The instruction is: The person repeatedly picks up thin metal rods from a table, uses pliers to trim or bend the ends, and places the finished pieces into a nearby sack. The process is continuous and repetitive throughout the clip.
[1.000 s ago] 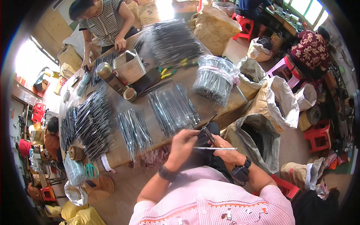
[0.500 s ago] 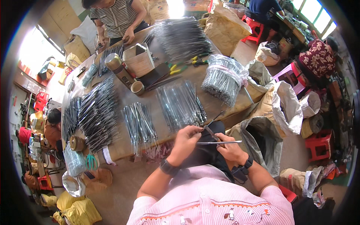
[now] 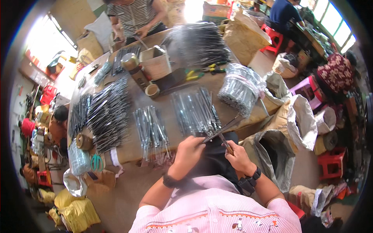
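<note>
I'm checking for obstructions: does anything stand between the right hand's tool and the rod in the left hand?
Nothing visible does: the tool in the right hand overlaps the rod just past the left hand. Whether tool and rod touch, I cannot tell.

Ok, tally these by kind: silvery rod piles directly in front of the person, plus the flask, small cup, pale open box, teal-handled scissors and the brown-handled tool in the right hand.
Silvery rod piles: 2
Flask: 1
Small cup: 1
Pale open box: 1
Teal-handled scissors: 1
Brown-handled tool: 1
Total: 7
</note>
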{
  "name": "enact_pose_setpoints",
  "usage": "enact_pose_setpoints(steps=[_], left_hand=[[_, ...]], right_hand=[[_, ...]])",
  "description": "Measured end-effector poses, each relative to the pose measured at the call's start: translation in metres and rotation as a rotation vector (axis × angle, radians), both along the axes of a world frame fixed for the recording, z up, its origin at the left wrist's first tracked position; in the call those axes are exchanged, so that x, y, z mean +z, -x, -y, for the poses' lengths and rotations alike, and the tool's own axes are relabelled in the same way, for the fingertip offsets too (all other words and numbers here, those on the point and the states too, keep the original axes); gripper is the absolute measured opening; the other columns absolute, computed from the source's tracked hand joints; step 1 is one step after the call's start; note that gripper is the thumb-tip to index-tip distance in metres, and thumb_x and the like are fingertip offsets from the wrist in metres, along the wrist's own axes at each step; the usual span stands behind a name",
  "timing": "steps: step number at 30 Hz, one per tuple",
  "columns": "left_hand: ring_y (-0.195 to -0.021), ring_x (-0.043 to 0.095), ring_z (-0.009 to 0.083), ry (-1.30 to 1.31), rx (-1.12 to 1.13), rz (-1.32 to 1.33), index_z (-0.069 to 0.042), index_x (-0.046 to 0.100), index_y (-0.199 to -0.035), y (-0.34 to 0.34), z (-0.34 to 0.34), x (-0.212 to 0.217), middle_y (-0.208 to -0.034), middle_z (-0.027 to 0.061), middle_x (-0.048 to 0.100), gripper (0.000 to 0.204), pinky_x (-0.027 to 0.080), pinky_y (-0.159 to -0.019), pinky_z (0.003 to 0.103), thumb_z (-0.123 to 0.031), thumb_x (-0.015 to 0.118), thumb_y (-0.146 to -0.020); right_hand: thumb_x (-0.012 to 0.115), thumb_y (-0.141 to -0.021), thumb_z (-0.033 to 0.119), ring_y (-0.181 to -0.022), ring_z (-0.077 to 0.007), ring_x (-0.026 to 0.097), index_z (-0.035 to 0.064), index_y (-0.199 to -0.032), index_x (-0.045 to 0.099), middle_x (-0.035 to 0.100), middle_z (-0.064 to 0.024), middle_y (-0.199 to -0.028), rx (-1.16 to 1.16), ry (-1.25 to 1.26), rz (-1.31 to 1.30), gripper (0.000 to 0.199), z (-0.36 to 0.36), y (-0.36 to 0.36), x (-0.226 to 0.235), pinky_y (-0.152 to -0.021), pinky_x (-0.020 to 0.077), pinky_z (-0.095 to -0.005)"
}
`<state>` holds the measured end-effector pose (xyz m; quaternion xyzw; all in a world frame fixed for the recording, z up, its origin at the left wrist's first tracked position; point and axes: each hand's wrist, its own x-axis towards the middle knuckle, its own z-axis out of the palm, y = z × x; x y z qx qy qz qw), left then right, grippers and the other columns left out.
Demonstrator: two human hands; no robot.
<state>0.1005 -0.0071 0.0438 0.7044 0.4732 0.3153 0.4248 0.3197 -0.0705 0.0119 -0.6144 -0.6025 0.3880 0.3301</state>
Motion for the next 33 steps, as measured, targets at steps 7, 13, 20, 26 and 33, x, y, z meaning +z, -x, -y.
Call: enact_pose_setpoints(steps=[7,13,20,26,33], left_hand=[[-0.056,0.057,0.0071,0.096,0.371,0.103,0.007,0.069,-0.103,0.063,-0.012,-0.03,-0.076,0.0052,0.067,0.021,0.045,-0.05,0.023,-0.009,0.061,-0.092],[-0.064,0.062,0.0104,0.42,0.623,0.303,0.007,0.068,-0.105,0.122,-0.028,-0.064,-0.079,0.0073,0.065,0.022,0.047,-0.053,0.022,-0.01,0.058,-0.095],[-0.086,0.065,0.0327,-0.109,0.452,-0.41,0.007,0.064,-0.111,0.108,-0.03,-0.052,-0.096,0.0221,0.065,0.035,0.051,-0.08,0.038,-0.017,0.065,-0.084],[-0.059,0.065,0.0265,0.033,0.406,-0.332,0.004,0.062,-0.103,0.05,-0.069,-0.084,-0.082,0.0183,0.066,0.027,0.052,-0.057,0.037,-0.017,0.065,-0.087],[-0.055,0.064,0.0245,0.03,0.395,-0.297,0.005,0.058,-0.096,0.049,-0.093,-0.127,-0.076,0.017,0.066,0.027,0.052,-0.051,0.034,-0.015,0.069,-0.08]], right_hand=[[0.052,-0.078,0.004,-0.072,-0.0171,0.059,0.0037,-0.132,0.048,0.062,-0.0074,-0.083,0.14,0.057,-0.108,0.055,-0.011,0.015,-0.014,-0.069,0.0493,-0.0299],[0.049,-0.079,0.003,-0.066,-0.013,0.057,0.003,-0.134,0.047,0.06,-0.0067,-0.084,0.061,0.186,-0.422,0.055,-0.01,0.014,-0.017,-0.059,0.0462,-0.0253],[0.047,-0.079,0.001,-0.063,-0.0121,0.057,0.0012,-0.128,0.049,0.06,-0.0071,-0.081,-0.079,0.215,-0.658,0.049,0.0,0.003,-0.015,-0.053,0.0446,-0.0248],[0.045,-0.079,0.001,-0.063,-0.0158,0.06,0.0022,-0.131,0.047,0.06,-0.0099,-0.085,-0.078,0.231,-0.724,0.052,0.001,0.006,-0.011,-0.056,0.0477,-0.0263],[0.046,-0.078,0.002,-0.063,-0.0173,0.061,0.0006,-0.127,0.049,0.061,-0.0107,-0.084,-0.167,0.232,-0.776,0.049,0.012,-0.005,-0.019,-0.056,0.0506,-0.0289]])
